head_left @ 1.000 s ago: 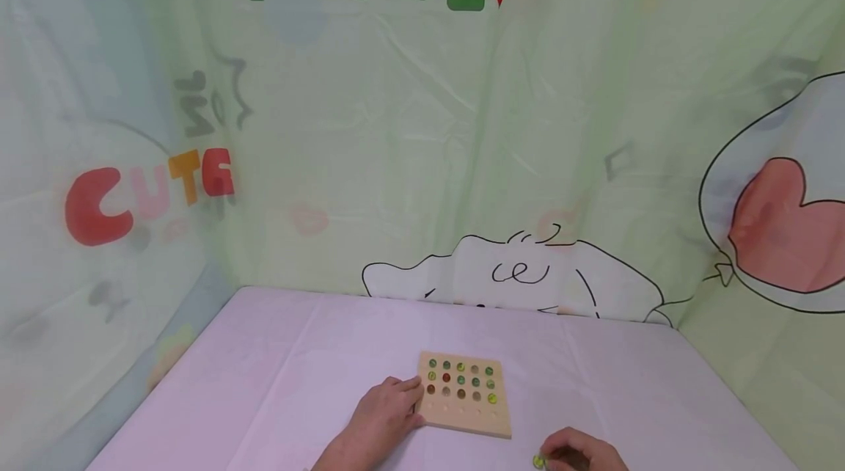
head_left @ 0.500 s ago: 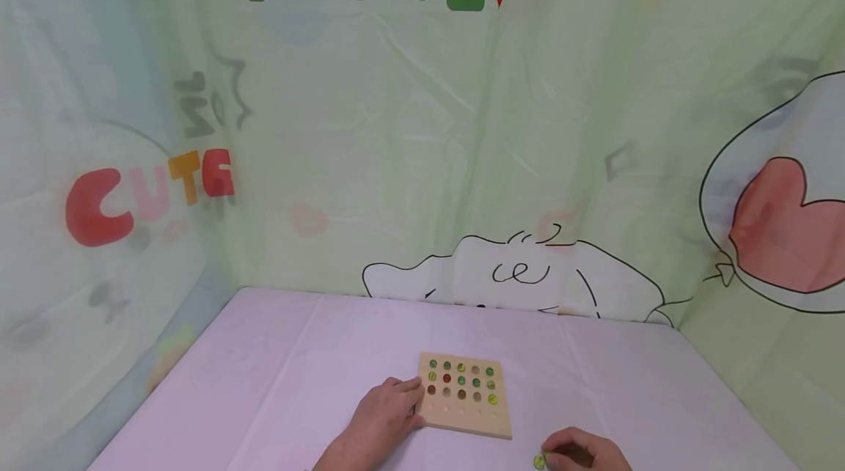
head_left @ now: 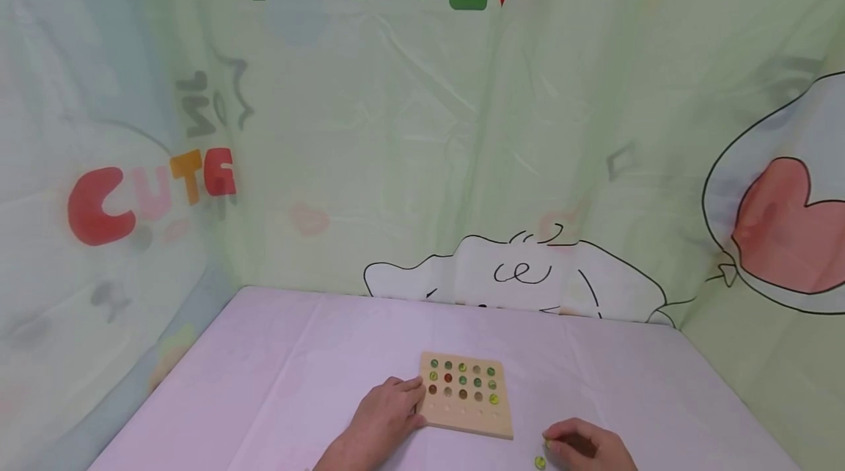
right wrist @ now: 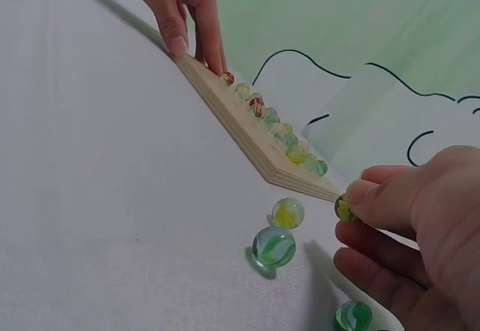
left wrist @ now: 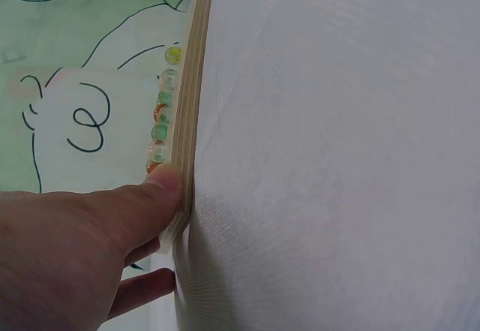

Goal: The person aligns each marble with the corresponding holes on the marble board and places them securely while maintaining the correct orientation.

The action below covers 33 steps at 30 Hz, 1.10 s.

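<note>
Right hand (head_left: 589, 446): thumb and fingers close together, pinching a small yellow-and-clear glass marble (right wrist: 343, 208). From these fingers, a square pale wooden board (head_left: 462, 421) lies to the left and somewhat farther from the person. Its row of unfilled round hollows (head_left: 464, 411) runs left to right along the near edge; the right end is closest to the held marble. The marble is round, with no long axis to align. Right hand judged the better placed for this row; the left hand (head_left: 389, 412) is on the opposite side, thumb and fingers gripping the board's near-left corner. Three farther rows are filled with marbles.

Loose marbles sit near the right hand: a yellow-and-clear glass marble with a bright core (right wrist: 288, 214), a green-swirled glass marble (right wrist: 274, 247) just beside it, and a darker green glass marble (right wrist: 353, 316) apart. Clearance between held marble and surface cannot be confirmed.

Worktop (head_left: 317, 375): covered in pale pinkish cloth, faintly creased. Room: pale green printed curtains (head_left: 396, 126) stand behind and at both sides.
</note>
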Each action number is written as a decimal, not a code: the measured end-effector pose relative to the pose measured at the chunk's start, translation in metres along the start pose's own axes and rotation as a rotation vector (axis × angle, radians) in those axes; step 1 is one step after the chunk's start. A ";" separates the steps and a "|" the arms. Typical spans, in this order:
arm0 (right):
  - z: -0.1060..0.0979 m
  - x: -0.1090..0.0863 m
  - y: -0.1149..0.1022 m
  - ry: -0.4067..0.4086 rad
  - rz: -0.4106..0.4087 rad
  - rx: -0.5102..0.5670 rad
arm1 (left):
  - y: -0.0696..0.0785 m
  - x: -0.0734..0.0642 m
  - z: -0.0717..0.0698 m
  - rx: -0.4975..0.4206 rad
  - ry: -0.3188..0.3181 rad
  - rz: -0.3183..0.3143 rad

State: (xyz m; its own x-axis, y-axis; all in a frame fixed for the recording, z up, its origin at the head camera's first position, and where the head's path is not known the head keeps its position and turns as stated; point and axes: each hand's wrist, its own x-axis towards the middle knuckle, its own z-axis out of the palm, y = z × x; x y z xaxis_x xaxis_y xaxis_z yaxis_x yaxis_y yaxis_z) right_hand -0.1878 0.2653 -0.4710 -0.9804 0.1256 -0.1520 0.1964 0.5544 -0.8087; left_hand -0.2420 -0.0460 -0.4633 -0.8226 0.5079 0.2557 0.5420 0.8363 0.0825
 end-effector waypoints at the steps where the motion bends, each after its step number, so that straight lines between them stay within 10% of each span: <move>1: 0.000 0.000 -0.002 0.010 -0.001 0.003 | 0.000 0.000 0.000 0.000 0.005 0.004; 33: 0.035 0.010 -0.057 0.113 -0.103 0.132 | 0.000 0.000 -0.003 -0.030 -0.015 -0.024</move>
State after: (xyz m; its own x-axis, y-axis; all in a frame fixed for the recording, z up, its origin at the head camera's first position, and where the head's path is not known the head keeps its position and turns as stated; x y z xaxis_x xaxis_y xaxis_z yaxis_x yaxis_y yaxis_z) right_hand -0.2093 0.2062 -0.4467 -0.9855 0.1697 -0.0063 0.0843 0.4570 -0.8855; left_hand -0.2410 -0.0465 -0.4608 -0.8378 0.4912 0.2384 0.5270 0.8417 0.1177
